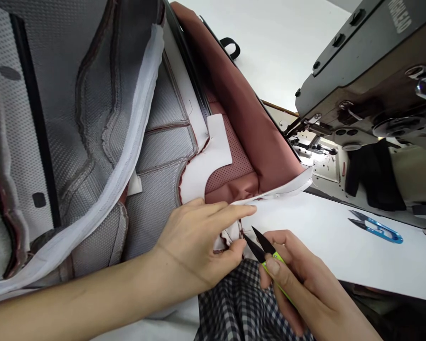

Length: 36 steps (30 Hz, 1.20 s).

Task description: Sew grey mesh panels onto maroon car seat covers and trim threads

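Note:
My right hand (pixel 294 279) grips a pair of thread snips (pixel 264 246) with a lime-green body and black blades. The blades stand apart, their tips close to loose dark threads at a seam. My left hand (pixel 199 237) lies over the edge of a sewn cover (pixel 213 57), its thumb and fingers around a bunched white-and-dark seam end. Reddish-brown leather-like panels, some perforated, and grey mesh-backed panels make up this cover. A white piece of backing (pixel 202 175) with a curved cut-out lies just beyond my left fingers.
An industrial sewing machine (pixel 369 80) stands at the right, close to the cover. Blue snips (pixel 379 227) lie on the white table (pixel 326 227). A black strap loop (pixel 231 48) sticks out behind the cover, and checked cloth (pixel 234 303) hangs below my hands.

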Available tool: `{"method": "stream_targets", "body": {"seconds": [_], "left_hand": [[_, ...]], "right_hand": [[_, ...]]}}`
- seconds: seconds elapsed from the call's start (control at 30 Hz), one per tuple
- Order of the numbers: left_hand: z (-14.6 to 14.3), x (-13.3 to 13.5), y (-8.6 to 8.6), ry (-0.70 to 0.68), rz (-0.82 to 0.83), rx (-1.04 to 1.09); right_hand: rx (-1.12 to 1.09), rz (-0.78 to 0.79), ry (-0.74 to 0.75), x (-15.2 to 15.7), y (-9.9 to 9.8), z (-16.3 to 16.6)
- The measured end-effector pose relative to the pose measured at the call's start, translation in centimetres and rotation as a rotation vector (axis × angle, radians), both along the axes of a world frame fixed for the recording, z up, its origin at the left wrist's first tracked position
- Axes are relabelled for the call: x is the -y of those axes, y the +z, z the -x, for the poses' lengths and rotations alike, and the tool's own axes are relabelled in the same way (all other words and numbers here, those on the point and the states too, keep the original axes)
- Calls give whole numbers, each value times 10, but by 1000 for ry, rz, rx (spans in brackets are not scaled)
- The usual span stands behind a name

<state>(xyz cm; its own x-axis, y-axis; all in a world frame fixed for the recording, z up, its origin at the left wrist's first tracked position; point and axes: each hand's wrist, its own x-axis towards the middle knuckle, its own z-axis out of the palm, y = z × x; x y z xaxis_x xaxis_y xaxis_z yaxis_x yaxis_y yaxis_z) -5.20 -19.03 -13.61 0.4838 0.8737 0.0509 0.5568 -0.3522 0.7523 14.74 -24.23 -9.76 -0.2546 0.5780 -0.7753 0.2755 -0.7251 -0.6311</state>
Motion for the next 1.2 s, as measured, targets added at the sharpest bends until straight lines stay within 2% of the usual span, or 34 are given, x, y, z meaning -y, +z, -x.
{"method": "stream_targets", "body": {"seconds": [0.1, 0.3, 0.5, 0.53, 0.6, 0.7, 0.8, 0.9, 1.07, 1.2], "left_hand": [[1, 0, 1, -6, 4, -8], [3, -2, 4, 0, 37, 36], [4, -5, 7, -3, 62, 46], [4, -4, 6, -10, 61, 41], [5, -3, 5, -36, 43, 14], [5, 0, 1, -80, -2, -68], [4, 1, -2, -99, -35, -119], [3, 1, -2, -102, -72, -150], [4, 1, -3, -125, -83, -145], [4, 0, -2, -138, -76, -160]], "right_hand": [[-91, -7, -85, 2, -9, 2], [-457, 4, -421, 17, -32, 12], [-544, -13, -616, 29, -39, 21], [-537, -8, -600, 28, -37, 18], [-457, 20, -465, 23, -29, 8], [-110, -6, -247, 12, -6, -13], [185, -96, -172, 0, 16, -25], [212, -186, 5, -14, 26, -22], [203, -392, 410, -37, 25, -16], [237, -458, 468, -43, 24, -17]]}}
